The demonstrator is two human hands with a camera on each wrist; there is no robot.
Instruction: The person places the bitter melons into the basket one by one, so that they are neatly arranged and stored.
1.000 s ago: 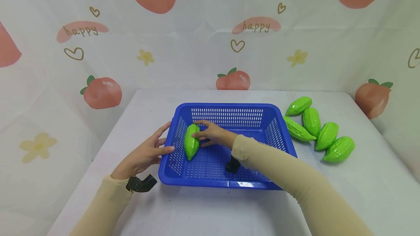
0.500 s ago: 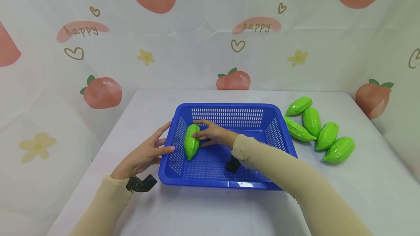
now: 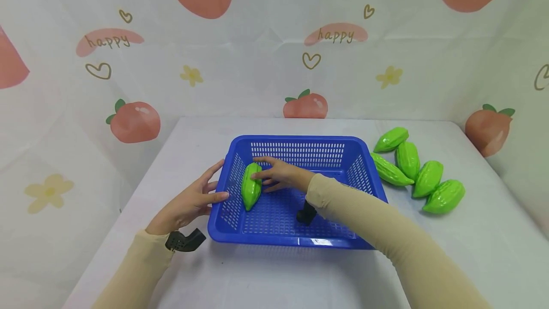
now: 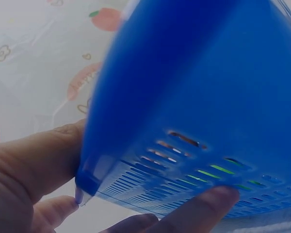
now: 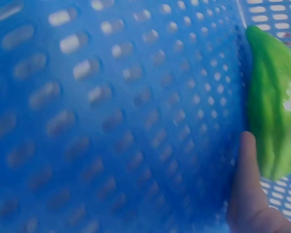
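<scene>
A blue perforated plastic basket stands on the white table. My left hand holds its left side, thumb over the rim and fingers spread along the outer wall; in the left wrist view a finger lies against the slotted wall. Inside, a glossy green ridged fruit with pointed ends lies lengthwise along the left wall. My right hand reaches in over it, fingers fairly straight and spread, thumb tip on its right side. From the right wrist, a fingertip shows beside the green fruit.
Several more green ridged fruits lie grouped on the table to the right of the basket. A white cloth backdrop printed with peaches, hearts and flowers rises behind the table. Black wrist cameras sit at both cuffs.
Almost nothing differs. My right wrist and forearm have shifted very slightly to the right, while my left hand, the basket and the fruits stay as they were.
</scene>
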